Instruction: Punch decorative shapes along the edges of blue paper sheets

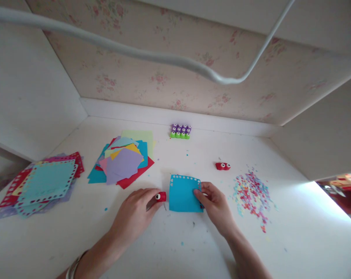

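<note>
A blue paper square [183, 193] lies on the white desk [169, 248] in front of me, with small holes punched along its top edge and partway down its right edge. My right hand [214, 205] pinches the square's right edge between thumb and fingers. My left hand [136, 213] is closed round a small red paper punch [160, 196], which rests on the desk just left of the square.
A loose stack of plain coloured squares [123, 162] lies at centre left. Punched squares [44, 182] are piled at far left. Purple and green punches [180, 131] stand by the back wall. Another red punch [222, 166] and a confetti heap [252, 193] sit to the right.
</note>
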`<action>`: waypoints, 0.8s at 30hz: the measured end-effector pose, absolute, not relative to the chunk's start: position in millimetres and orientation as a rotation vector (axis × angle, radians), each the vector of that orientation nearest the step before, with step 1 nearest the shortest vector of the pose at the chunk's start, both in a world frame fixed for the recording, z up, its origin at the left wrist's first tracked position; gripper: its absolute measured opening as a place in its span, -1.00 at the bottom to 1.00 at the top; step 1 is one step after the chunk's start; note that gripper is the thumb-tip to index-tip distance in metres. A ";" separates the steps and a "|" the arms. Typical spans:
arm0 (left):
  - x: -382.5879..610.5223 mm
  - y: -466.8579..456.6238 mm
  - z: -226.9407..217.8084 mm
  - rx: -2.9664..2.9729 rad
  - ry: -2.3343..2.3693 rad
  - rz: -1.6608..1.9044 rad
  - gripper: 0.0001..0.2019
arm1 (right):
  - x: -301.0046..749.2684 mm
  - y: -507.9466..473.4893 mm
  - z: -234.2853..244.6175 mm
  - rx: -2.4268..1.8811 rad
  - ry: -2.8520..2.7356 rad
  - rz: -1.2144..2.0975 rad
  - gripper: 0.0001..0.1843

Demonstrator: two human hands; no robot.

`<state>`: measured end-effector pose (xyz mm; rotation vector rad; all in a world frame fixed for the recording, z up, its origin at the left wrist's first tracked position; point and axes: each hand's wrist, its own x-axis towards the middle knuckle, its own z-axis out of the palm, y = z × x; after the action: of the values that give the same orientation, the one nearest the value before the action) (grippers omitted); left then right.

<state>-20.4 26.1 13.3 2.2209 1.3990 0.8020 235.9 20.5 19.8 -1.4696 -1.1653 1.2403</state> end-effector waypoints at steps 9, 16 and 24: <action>-20.5 26.7 11.8 2.246 1.368 0.781 -0.78 | 233.6 20.3 18.3 -1.482 -1.151 1.335 -0.57; -21.2 26.3 10.7 2.267 1.369 0.802 -0.79 | 233.4 20.0 24.2 -1.485 -1.133 1.318 -0.54; -20.0 27.4 12.0 2.264 1.355 0.796 -0.81 | 233.5 19.4 19.7 -1.514 -1.180 1.305 -0.59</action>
<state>-20.0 27.4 12.0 2.2638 1.3551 0.7963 233.5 19.4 19.7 -1.5136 -1.1803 1.3052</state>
